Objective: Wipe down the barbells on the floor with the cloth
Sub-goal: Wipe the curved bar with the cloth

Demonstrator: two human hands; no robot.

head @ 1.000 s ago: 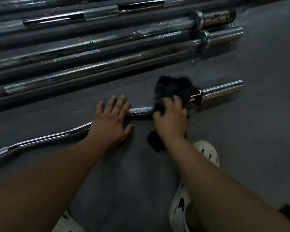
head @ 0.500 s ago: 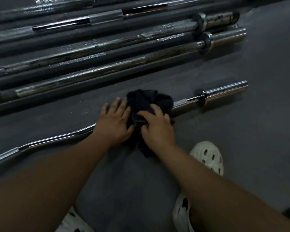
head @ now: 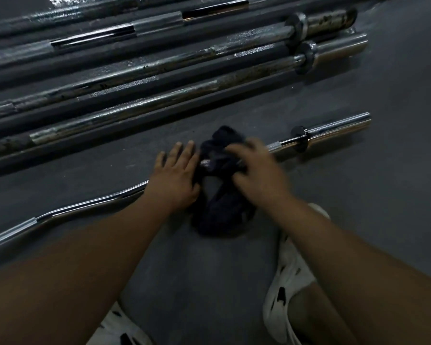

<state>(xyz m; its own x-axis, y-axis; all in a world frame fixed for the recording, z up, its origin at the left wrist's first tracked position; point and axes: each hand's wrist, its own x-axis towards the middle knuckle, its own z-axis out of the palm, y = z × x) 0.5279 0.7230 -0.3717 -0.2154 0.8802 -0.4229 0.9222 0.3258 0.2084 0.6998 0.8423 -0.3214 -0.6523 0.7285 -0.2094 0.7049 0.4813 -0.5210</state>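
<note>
Dark rubber floor [head: 358, 220] is filling the whole frame.

A row of straight barbells [head: 159, 68] is lying side by side across the upper half, running from the left edge up toward the upper right. The shafts are looking dull and spotted, with some patches glinting. Cannot tell whether any of them is wiped yet.

A chromed curl bar [head: 90, 202] is lying apart from that row, crossing the middle of the frame from the lower left up to centre right. Its sleeve [head: 341, 124] and black collar [head: 300, 138] are showing at centre right. This looks like the bar being worked.

A white perforated shoe [head: 290, 275] is showing at the lower right.

The dark cloth [head: 222, 210] is sitting at frame centre, bunched over the shaft, with its loose tail trailing down onto the floor toward the person.

The left hand [head: 174, 175] is pressing flat on the bar just left of the cloth, fingers [head: 177, 151] straight, slightly spread and holding nothing. The right hand [head: 256, 170] is covering the cloth's right side and is blurred. Its fingers [head: 255, 145] appear curled over the fabric, gripping it against the shaft.

Judgement: a wiping stroke along the mid-shaft is under way. Doing it well likely means:
- wrapping the cloth fully round the shaft, not rubbing only the top
- weighting the bar with the flat hand so it is not rolling
- running strokes through the knurled section out to the collar
- gathering the loose tail so it is not dragging floor grit onto the chrome
</note>
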